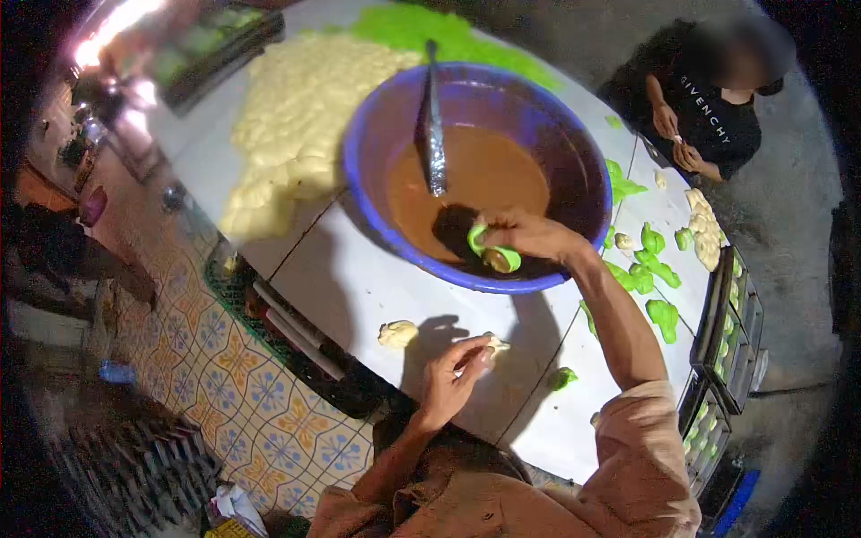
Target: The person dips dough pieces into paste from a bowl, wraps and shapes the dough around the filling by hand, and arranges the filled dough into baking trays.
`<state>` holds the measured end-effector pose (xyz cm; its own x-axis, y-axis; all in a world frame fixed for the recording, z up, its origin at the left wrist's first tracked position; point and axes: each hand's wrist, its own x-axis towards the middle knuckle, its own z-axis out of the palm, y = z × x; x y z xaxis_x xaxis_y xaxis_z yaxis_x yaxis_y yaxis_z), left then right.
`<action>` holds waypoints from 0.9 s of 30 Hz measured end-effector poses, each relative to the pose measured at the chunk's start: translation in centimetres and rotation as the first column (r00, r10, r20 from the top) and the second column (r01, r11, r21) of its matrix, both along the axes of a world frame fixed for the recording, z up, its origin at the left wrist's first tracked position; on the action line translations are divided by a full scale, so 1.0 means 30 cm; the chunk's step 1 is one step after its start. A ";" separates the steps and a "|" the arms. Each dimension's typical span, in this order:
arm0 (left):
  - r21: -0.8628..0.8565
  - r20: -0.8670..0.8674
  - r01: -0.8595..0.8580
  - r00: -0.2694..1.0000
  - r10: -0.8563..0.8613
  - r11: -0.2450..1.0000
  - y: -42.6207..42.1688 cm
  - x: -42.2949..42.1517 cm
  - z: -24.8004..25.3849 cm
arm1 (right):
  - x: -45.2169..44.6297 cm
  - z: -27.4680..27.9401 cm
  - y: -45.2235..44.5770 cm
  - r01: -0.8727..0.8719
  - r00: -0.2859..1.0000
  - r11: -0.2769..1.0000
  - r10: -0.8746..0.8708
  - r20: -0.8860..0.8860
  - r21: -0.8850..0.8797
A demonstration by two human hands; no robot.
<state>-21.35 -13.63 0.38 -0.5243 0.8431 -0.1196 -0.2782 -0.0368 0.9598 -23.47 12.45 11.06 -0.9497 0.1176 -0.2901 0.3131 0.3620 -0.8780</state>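
Over the near inside of a purple basin (352, 148), my right hand (529, 235) grips a green dough piece (508, 260) with some brown filling in it. The basin holds a brown paste (502, 170), and a long utensil with a shiny, wrapped-looking lower end (435, 152) leans in it. My left hand (456, 372) is nearer me, above the white tabletop, pinching a small pale dough piece (496, 343) between thumb and fingers. Left of it lies a pale dough lump (397, 334); to its right is a small green dough lump (562, 378).
Behind the basin spread pale dough balls (300, 108) and green dough (404, 27). Green pieces (662, 318) are scattered to the right. Trays with filled compartments (722, 359) stand along the right edge. Across the table, a person in a black shirt (708, 108) handles a small piece.
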 end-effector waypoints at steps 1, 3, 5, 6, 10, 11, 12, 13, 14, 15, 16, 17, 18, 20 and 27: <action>0.014 -0.018 -0.011 1.000 0.011 1.000 0.016 0.003 0.008 | 0.024 0.016 -0.006 0.118 0.993 0.986 -0.121 -0.018 -0.117; 0.115 0.028 -0.062 0.998 0.059 0.991 0.060 0.019 0.043 | 0.079 0.081 -0.035 0.268 0.953 0.887 -0.301 -0.030 -0.376; 0.138 0.122 -0.022 0.993 0.005 0.990 0.114 0.017 0.132 | 0.145 0.138 -0.054 0.258 0.931 0.776 -0.359 -0.066 -0.575; 0.133 0.153 0.017 0.987 -0.038 0.991 0.144 0.019 0.178 | 0.195 0.146 -0.054 0.228 0.925 0.737 -0.368 -0.095 -0.636; 0.314 0.490 -0.005 0.857 -0.158 0.949 0.271 0.115 0.194 | 0.371 0.093 -0.135 0.439 0.724 0.595 -0.678 -0.127 -0.673; 0.244 0.571 -0.011 0.810 -0.134 0.970 0.302 0.146 0.183 | 0.423 0.088 -0.147 0.474 0.677 0.561 -0.725 -0.126 -0.679; 0.199 0.594 -0.011 0.797 -0.112 0.980 0.318 0.163 0.166 | 0.476 0.080 -0.160 0.507 0.623 0.520 -0.772 -0.124 -0.688; 0.226 0.553 0.013 0.821 -0.140 0.974 0.324 0.184 0.161 | 0.543 0.064 -0.161 0.508 0.611 0.506 -0.782 -0.122 -0.697; 0.254 0.511 0.039 0.843 -0.168 0.967 0.330 0.206 0.157 | 0.621 0.039 -0.155 0.509 0.599 0.492 -0.792 -0.120 -0.707; 0.153 0.492 0.033 0.864 -0.105 0.988 0.333 0.219 0.207 | 0.686 0.013 -0.153 0.502 0.589 0.482 -0.799 -0.123 -0.718; 0.134 0.494 0.060 0.861 -0.119 0.989 0.338 0.237 0.221 | 0.741 -0.007 -0.167 0.553 0.562 0.460 -0.822 -0.096 -0.694; 0.100 0.453 0.096 0.882 -0.131 0.990 0.348 0.254 0.194 | 0.803 -0.039 -0.172 0.615 0.552 0.491 -0.827 -0.107 -0.617; 0.064 0.410 0.132 0.900 -0.146 0.989 0.358 0.275 0.167 | 0.859 -0.063 -0.184 0.672 0.543 0.514 -0.831 -0.117 -0.534; 0.046 0.371 0.140 0.917 -0.147 0.989 0.378 0.325 0.174 | 0.896 -0.058 -0.257 0.790 0.505 0.584 -0.793 -0.342 -0.189; 0.046 0.093 0.189 0.977 -0.192 0.981 0.430 0.482 0.180 | 0.946 -0.093 -0.322 0.898 0.438 0.313 -0.695 -0.570 0.308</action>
<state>-6.90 -0.73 5.78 -0.3412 0.9310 -0.1294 -0.3752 -0.0087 0.9269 4.92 2.78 8.26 -0.3003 0.8846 0.3567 0.4936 0.4641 -0.7355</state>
